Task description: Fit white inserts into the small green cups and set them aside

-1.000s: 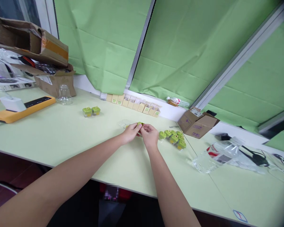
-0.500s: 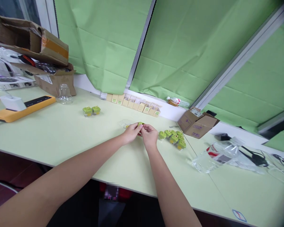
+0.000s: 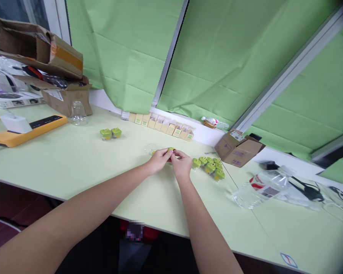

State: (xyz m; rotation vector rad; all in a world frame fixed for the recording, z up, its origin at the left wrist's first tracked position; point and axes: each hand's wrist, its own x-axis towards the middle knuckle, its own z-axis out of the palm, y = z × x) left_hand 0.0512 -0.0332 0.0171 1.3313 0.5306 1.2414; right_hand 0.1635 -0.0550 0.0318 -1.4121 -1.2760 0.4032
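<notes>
My left hand (image 3: 159, 160) and my right hand (image 3: 181, 163) meet over the middle of the table, fingers closed together on a green lid (image 3: 171, 148). Only a sliver of the lid shows between the fingertips; a bit of red peeks out beneath it. Just behind my left hand is a clear plastic piece (image 3: 151, 147) with something yellow by it. Right of my right hand stand several small clear containers with green lids (image 3: 210, 167), each topped by a yellowish loop. Two more green-lidded containers (image 3: 111, 133) are farther left.
Small yellow cartons (image 3: 162, 125) line the back wall. At right are a cardboard box (image 3: 238, 148), a large clear bottle (image 3: 263, 186) and cables. An orange power strip (image 3: 42, 129), a clear jar (image 3: 78, 113) and stacked cardboard boxes (image 3: 65, 57) occupy the left.
Both hands stay almost in place, with only a slight shift of the fingers around the green lid. Nothing else on the table has moved.
</notes>
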